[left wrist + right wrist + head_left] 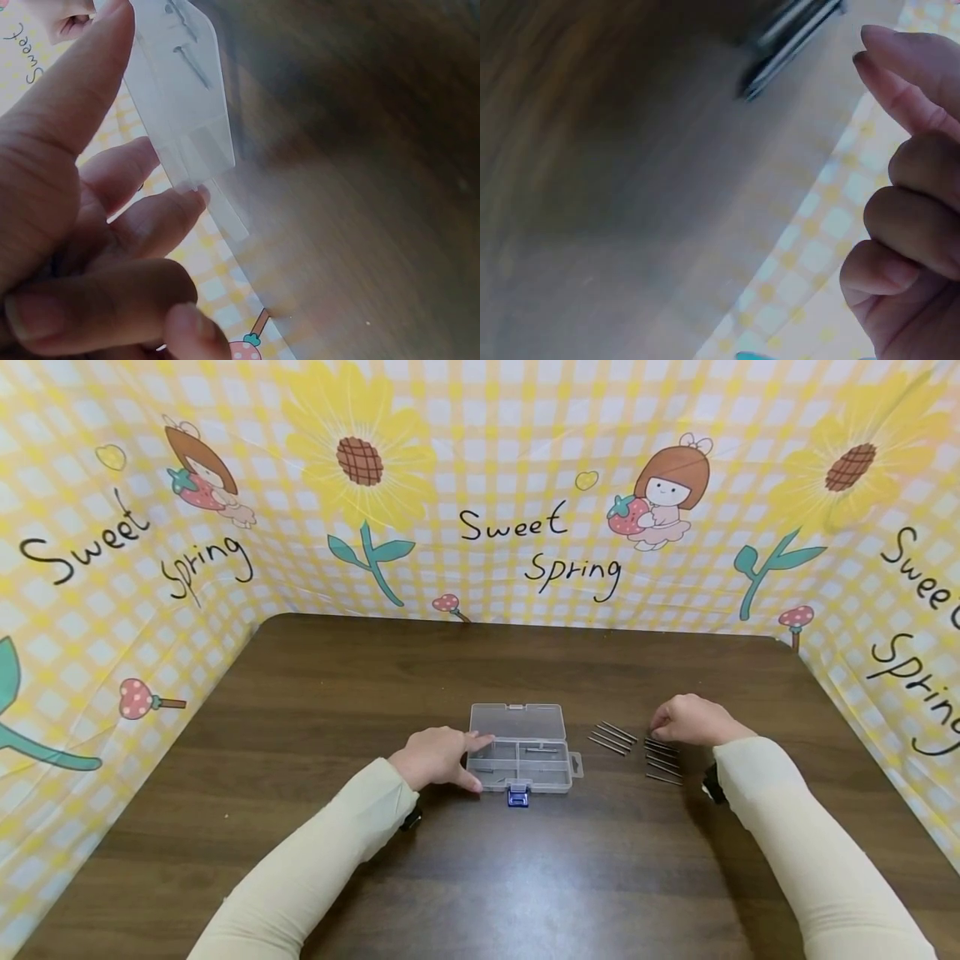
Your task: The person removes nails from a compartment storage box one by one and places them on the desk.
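Note:
A clear plastic compartment box [555, 788] lies with its lid [517, 722] folded back and a blue latch [518, 797] at the front. My left hand [435, 756] holds its left end, thumb at the front corner and fingers on the far side. Small headed metal pins like nails [193, 67] show through the box wall in the left wrist view. My right hand [696, 720] is at the far end of a row of thin metal nails [663, 766]. In the right wrist view, thumb and forefinger are slightly apart, the other fingers [911, 217] curled, and nothing shows between the tips.
A second group of nails [609, 743] lies between the box and the right row. The dark wooden table [360, 668] meets a yellow checked cloth [517, 452] at the back and sides. A hanging tab [577, 765] sticks out from the box's right end.

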{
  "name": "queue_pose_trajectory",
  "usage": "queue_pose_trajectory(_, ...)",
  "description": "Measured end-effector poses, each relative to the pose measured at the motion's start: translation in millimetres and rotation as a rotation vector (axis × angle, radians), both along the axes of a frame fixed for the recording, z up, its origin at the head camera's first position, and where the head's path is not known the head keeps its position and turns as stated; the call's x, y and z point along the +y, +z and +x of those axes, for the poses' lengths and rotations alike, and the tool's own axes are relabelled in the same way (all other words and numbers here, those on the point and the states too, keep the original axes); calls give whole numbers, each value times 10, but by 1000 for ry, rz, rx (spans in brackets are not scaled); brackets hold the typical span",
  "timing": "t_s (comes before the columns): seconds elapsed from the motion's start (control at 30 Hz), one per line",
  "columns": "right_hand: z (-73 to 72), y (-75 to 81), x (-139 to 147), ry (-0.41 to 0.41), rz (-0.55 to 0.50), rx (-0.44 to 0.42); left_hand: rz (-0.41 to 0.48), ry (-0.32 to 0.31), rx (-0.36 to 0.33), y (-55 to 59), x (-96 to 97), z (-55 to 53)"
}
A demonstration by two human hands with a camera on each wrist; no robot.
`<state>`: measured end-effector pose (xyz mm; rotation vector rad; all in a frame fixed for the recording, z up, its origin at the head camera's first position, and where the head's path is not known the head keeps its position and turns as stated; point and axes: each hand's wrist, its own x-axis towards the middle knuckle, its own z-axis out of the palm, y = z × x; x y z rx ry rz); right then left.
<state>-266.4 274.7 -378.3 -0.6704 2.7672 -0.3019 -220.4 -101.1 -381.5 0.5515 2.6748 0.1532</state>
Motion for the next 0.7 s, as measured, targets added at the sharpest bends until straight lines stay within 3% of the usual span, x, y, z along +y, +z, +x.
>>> queue_pose_trajectory(0.43,27,118,-730,131,-79,53,-10,-1,-4,28,14,-12)
queue_pose_trajectory(0.7,74,114,-1289,267,-8,74,-26,-10,-1,7,10,-7)
